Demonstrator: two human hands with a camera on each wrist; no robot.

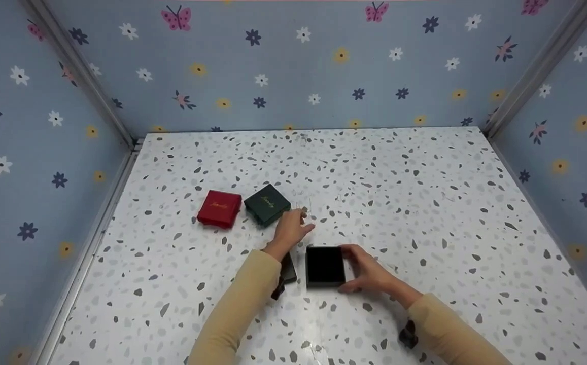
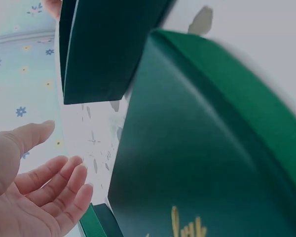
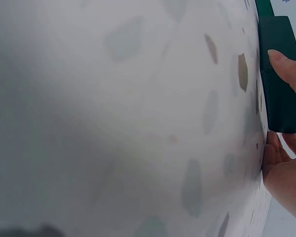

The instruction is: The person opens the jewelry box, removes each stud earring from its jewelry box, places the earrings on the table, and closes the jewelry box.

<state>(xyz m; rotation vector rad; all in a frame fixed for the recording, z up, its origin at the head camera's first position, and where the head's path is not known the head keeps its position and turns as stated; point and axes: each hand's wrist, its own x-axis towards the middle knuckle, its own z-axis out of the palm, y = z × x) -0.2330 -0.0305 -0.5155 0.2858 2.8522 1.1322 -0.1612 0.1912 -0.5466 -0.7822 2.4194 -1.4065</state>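
Observation:
An open dark-green jewelry box base point(image 1: 325, 264) with a black inside sits on the table. My right hand point(image 1: 367, 271) grips it from the right, thumb at the near corner and fingers at the far one. My left hand point(image 1: 290, 230) is over the table beyond the base, its fingers loosely bent with nothing seen in them. A green lid point(image 1: 288, 268) lies left of the base, partly hidden under my left forearm; gold lettering shows on this lid point(image 2: 187, 148) in the left wrist view. A closed green jewelry box point(image 1: 268, 204) is just beyond my left hand.
A closed red jewelry box point(image 1: 219, 208) with gold lettering stands left of the green one. Faint thin lines show on the speckled white table point(image 1: 400, 192) near my left fingers; what they are, I cannot tell. Flowered blue panels point(image 1: 298, 66) rise at the back and sides.

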